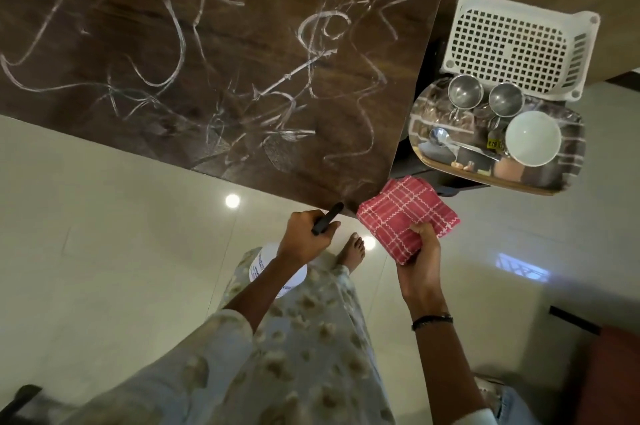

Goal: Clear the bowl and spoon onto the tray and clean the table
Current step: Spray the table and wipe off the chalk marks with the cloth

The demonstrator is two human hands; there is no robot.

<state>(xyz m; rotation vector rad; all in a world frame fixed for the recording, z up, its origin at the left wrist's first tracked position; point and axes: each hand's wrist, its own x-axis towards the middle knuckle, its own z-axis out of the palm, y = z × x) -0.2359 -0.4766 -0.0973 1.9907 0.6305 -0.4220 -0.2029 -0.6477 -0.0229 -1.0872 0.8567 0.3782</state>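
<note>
The left hand [306, 236] was closed in a fist around the black trigger head of a white spray bottle [277, 270]. The bottle hung below the hand, its body partly hidden by the wrist, and it was held just off the near corner of the worktop [207, 54], over the floor. The right hand [420, 251] was clamped on a folded red checked cloth [407, 215], thumb on top and fingers beneath, gripping the near edge. The far part of the cloth lay at the worktop's corner; whether it rested on the surface or hung just beside it could not be told.

The dark wood-grain worktop was covered with white scribbled marks across most of its visible surface.

To the right of the worktop, apart from it, stood a reflective metal tray [540, 182]. On it lay the white bowl [533, 138], upright, at the right side, and the spoon [450, 140], lying flat at the left with its handle pointing toward the bowl. Two small steel cups [465, 91] stood side by side at the tray's far edge. A white perforated plastic basket [512, 44] sat just beyond the tray, touching or overlapping its far rim.

A bare foot showed on the pale tiled floor between the two hands.
</note>
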